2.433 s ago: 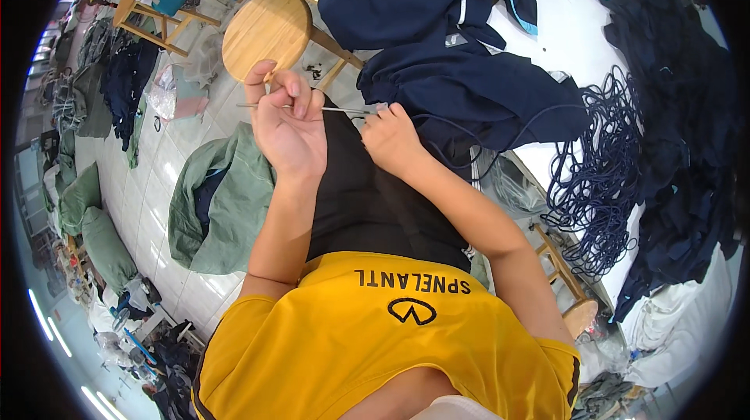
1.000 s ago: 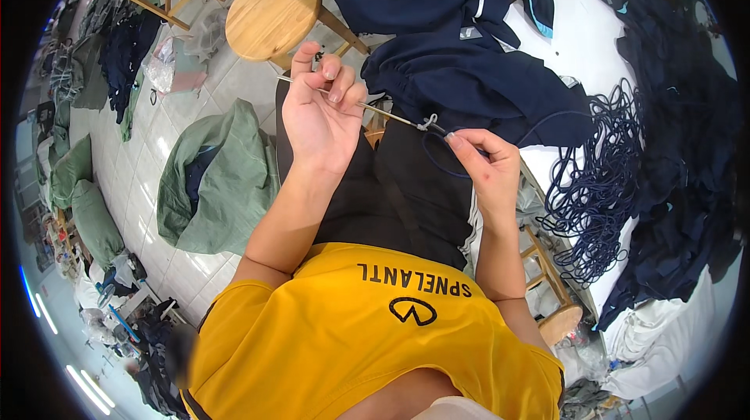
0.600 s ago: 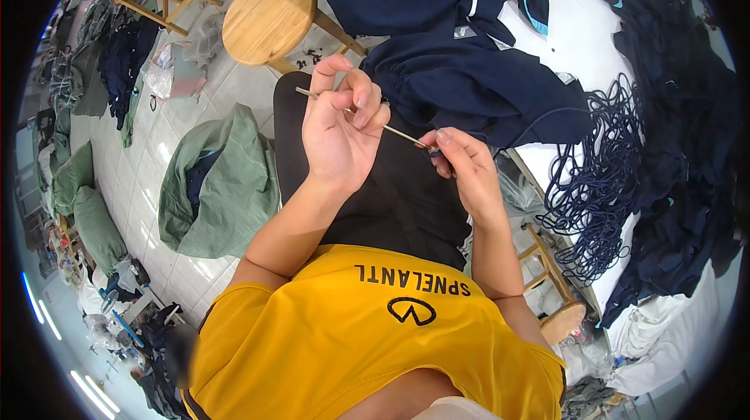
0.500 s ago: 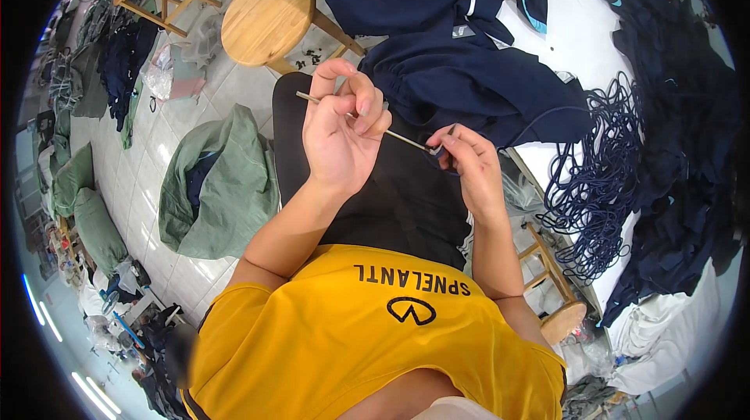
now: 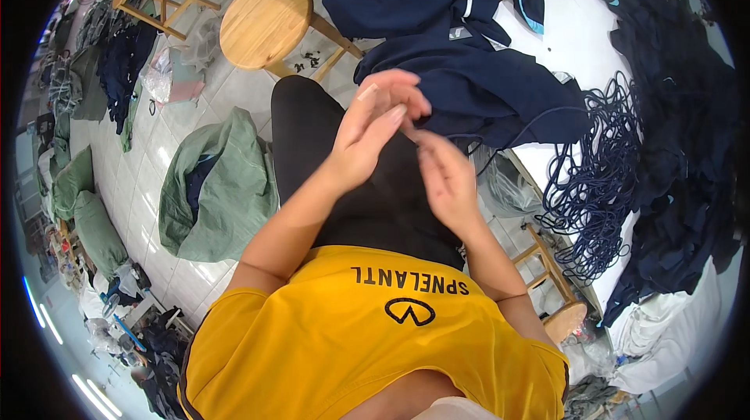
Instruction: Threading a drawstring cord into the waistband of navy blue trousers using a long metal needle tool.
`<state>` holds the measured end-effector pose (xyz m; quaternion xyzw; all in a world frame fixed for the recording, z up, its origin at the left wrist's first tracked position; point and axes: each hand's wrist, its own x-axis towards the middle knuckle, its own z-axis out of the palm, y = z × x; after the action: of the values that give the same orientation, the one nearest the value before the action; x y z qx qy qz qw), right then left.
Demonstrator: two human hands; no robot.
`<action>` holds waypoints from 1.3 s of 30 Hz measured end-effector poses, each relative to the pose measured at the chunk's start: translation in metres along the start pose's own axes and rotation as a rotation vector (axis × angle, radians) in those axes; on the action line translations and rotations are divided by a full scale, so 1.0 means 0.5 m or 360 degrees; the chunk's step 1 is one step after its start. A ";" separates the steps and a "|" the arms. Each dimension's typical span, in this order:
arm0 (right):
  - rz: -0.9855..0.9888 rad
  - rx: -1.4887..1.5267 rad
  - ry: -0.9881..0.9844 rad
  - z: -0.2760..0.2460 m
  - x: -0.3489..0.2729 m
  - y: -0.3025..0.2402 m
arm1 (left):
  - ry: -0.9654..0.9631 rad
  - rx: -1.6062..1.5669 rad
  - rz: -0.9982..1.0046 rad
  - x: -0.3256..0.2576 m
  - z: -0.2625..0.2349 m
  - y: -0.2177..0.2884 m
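Observation:
My left hand (image 5: 369, 135) is held up over my lap with curled, blurred fingers; anything in it is hidden. Close beside it, my right hand (image 5: 449, 178) brings its fingertips together near the left fingers, and what they pinch is smeared. A thin navy cord (image 5: 539, 120) loops from the table edge toward my right hand. Just beyond both hands lies a navy garment (image 5: 484, 92), draped from the table over my dark trousers (image 5: 383, 201).
Tangled navy cords (image 5: 594, 178) lie on the white table (image 5: 578, 37) at right, beside piled dark cloth (image 5: 680, 146). A round wooden stool (image 5: 266, 21) stands ahead left. An open green sack (image 5: 226, 201) holding navy cloth sits on the tiled floor, left of my legs.
The thin metal rod seen across my left hand, its tip at the cord in my right fingers, no longer shows. My left hand turned and shifted right; my right hand moved left to meet it.

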<state>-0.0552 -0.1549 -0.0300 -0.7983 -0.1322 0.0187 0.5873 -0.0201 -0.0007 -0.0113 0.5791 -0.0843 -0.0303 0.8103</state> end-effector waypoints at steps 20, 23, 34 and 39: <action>0.0212 0.0038 0.0165 -0.018 0.083 0.059 | 0.0344 0.0035 -0.0970 0.102 -0.070 0.030; 0.0276 -0.0084 0.0268 -0.036 0.101 0.046 | 0.0087 -0.0143 -0.0973 0.116 -0.075 0.057; 0.0704 0.1595 0.0439 -0.289 0.147 0.076 | -0.0592 0.0124 -0.0772 0.228 -0.055 0.063; 0.0524 0.0642 0.0728 -0.242 0.144 0.033 | -0.0740 0.0426 -0.0694 0.247 -0.035 0.041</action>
<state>0.0395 -0.2556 0.0010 -0.6602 0.1397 -0.0405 0.7369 0.1036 0.0041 0.0150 0.6623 -0.1443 -0.3226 0.6607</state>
